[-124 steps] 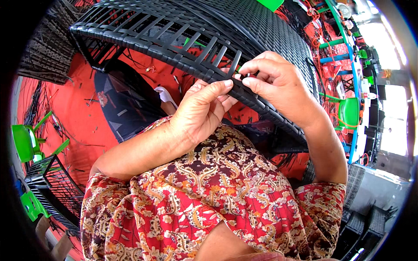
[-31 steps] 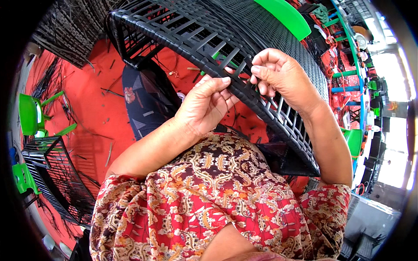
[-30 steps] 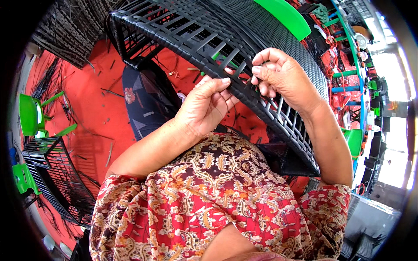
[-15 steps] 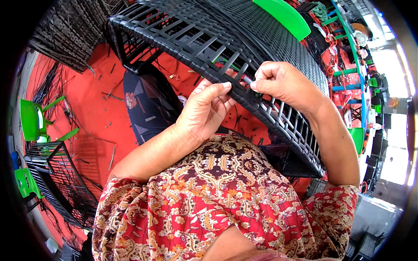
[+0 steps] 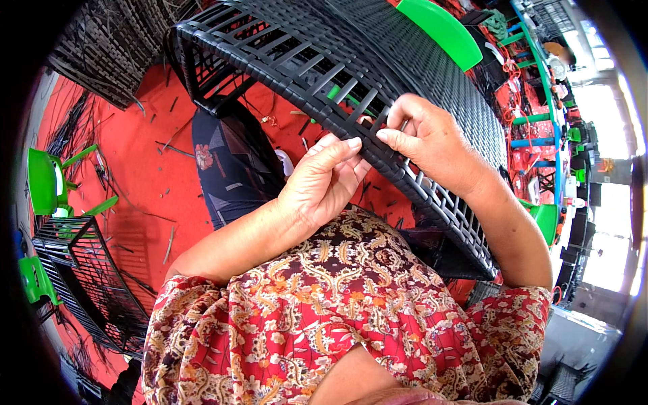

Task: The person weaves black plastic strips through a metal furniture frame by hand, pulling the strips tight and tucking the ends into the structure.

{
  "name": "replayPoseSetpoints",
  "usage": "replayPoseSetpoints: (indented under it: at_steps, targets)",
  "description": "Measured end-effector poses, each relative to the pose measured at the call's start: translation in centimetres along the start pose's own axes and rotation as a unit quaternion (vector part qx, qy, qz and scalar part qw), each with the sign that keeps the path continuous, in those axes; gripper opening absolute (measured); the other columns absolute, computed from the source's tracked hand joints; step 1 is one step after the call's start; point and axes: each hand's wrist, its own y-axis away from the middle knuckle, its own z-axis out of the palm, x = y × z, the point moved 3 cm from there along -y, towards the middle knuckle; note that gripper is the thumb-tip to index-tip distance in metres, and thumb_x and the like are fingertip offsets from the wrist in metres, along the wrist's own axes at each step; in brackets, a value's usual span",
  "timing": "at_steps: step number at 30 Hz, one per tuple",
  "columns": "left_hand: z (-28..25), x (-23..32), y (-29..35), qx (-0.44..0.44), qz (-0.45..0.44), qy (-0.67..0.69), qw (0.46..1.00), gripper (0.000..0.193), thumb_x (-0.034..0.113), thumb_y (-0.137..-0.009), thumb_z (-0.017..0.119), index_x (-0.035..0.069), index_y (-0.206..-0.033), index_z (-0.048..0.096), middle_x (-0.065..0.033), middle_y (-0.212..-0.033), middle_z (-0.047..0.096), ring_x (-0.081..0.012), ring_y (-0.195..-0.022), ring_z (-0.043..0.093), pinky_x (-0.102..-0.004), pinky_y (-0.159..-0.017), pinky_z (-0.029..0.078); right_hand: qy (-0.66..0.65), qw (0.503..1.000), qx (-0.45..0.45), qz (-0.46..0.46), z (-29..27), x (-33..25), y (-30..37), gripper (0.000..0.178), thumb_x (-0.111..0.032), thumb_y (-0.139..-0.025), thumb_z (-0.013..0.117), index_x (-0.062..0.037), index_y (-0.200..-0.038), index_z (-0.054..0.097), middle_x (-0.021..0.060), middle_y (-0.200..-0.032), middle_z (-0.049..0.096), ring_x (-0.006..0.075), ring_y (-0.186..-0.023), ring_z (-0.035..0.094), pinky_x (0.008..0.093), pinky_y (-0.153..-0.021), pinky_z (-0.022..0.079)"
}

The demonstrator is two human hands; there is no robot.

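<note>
A large black woven-rattan frame (image 5: 378,74), open-slatted along its near edge and tightly woven farther up, lies tilted across the person's lap and fills the upper middle of the view. The left hand (image 5: 320,182) reaches up from below the frame's near rim, its fingers close together and its fingertips pressed against the rim's underside. The right hand (image 5: 432,138) comes over the rim from the frame's far side, thumb and forefinger drawn together on the edge just beside the left fingertips; whether a thin black strand is pinched between them cannot be told. To do this work well, it seems best to keep the left fingers bracing the rim firmly so the right can pull evenly and keep the weave snug against the slats. Below the frame, on the red floor (image 5: 142,148), lies a dark patterned cloth (image 5: 226,162) among scattered black strip offcuts. Well to the left of the frame stand a green plastic chair (image 5: 50,179) and a bare black wire frame (image 5: 81,270), an open cage with nothing visible inside it.
</note>
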Motion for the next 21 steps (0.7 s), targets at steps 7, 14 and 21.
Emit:
replayPoseSetpoints:
  at_steps: [7,14,21]
  targets:
    - [-0.2,-0.2,-0.7,0.002,-0.025,0.027,0.999,0.031,0.002,-0.082,0.060,-0.002,-0.112,0.054,-0.0121,-0.114,0.060,-0.0212,-0.110,0.056,-0.0381,-0.102,0.042,0.062,0.998,0.005,-0.032,0.4,-2.0,-0.9,0.018,-0.018,-0.082,0.066,-0.0002,-0.086,0.066,0.0088,-0.080,0.057,0.0164,-0.071,0.057,0.0290,-0.065,0.047]
    - [0.2,0.3,-0.1,-0.033,-0.009,-0.023,0.999,0.032,0.004,-0.085,0.058,-0.001,-0.116,0.051,-0.0101,-0.118,0.058,-0.0202,-0.112,0.054,-0.0393,-0.101,0.042,-0.030,0.997,-0.071,0.013,0.3,0.2,-2.6,0.020,-0.017,-0.083,0.067,0.0020,-0.081,0.064,0.0057,-0.078,0.059,0.0109,-0.072,0.055,0.0268,-0.064,0.046]
    - [0.3,2.8,0.3,-0.014,0.044,-0.036,0.998,0.027,0.005,-0.087,0.056,0.005,-0.114,0.054,-0.0076,-0.113,0.060,-0.0198,-0.109,0.056,-0.0401,-0.100,0.042,-0.119,0.991,0.001,-0.054,0.3,-1.5,-2.8,0.013,-0.013,-0.086,0.063,-0.0008,-0.080,0.062,-0.0007,-0.073,0.058,0.0051,-0.067,0.053,0.0221,-0.060,0.044]
